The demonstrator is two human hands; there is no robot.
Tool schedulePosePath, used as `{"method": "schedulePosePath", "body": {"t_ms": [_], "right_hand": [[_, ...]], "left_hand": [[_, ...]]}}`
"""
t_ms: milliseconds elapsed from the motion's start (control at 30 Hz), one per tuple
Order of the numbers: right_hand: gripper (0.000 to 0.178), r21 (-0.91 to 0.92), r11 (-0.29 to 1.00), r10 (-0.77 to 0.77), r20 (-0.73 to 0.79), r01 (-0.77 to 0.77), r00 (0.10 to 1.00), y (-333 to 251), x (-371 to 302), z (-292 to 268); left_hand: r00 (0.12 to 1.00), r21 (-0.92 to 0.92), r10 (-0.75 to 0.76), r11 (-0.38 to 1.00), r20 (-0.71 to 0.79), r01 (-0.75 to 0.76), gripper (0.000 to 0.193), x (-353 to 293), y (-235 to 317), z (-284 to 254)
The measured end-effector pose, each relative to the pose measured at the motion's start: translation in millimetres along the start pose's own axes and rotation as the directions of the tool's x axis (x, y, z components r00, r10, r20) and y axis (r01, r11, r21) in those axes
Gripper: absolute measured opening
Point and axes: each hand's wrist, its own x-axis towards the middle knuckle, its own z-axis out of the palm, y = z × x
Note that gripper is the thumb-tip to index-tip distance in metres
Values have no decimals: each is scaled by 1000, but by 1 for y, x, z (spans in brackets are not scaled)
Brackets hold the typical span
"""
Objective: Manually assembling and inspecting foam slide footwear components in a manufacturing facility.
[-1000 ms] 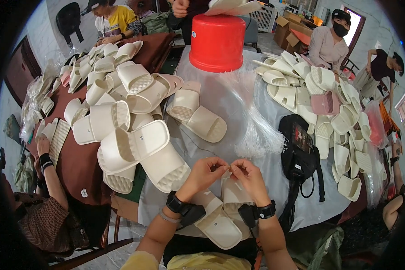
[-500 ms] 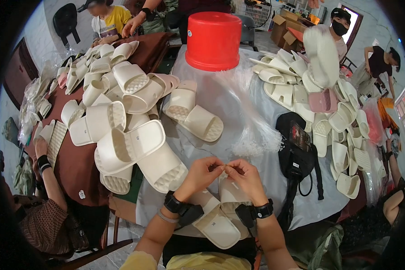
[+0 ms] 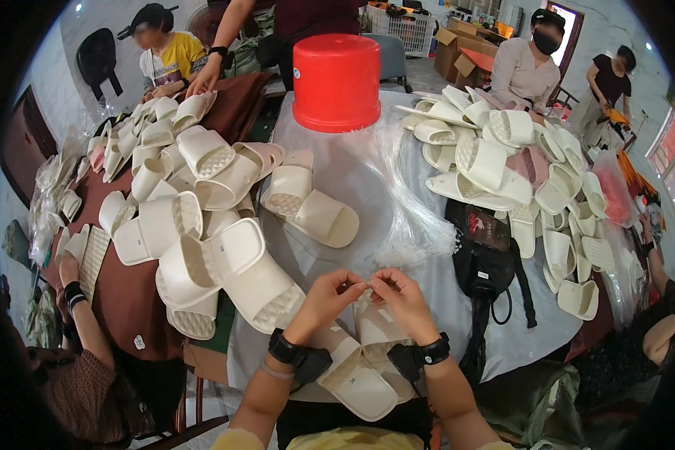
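Note:
My left hand (image 3: 327, 303) and my right hand (image 3: 405, 303) meet at the fingertips near the table's front edge. Each pinches with thumb and forefinger; what lies between them is too small to make out. Just below the hands rests a pair of cream slide slippers (image 3: 361, 390), one overlapping the other, partly covered by my wrists. Beyond my fingers lies a bundle of thin clear plastic strands (image 3: 416, 217), its knobbed ends toward me. A black waist bag (image 3: 481, 251) lies to the right of the strands. Another cream slipper pair (image 3: 324, 216) sits ahead and left.
Cream slippers pile up at left (image 3: 229, 180) and right (image 3: 495, 165), with a few pink ones. An upturned red bucket (image 3: 336, 82) stands at the back of the grey-covered table (image 3: 292, 262). Several people work around it; one arm (image 3: 90, 322) reaches in from the left.
The slipper that was in the air over the right pile now lies on it, and the person behind is more visible. My view has shifted slightly; my hands keep their pinch.

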Motion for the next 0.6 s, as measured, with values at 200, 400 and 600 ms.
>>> {"method": "schedulePosePath", "body": {"t_ms": [200,400,600], "right_hand": [[17,41,999,8,-30,-6,1000,3,0,1],[19,57,998,-7,-56,10,998,8,0,1],[20,9,999,37,-80,-36,996,1,-2,1]], "left_hand": [[1000,-72,-12,997,17,13,17,0,-2,-1],[1000,-3,-3,1000,-2,3,18,0,-11,-3],[997,-37,-76,996,24,77,16,1,-9,-2]]}}
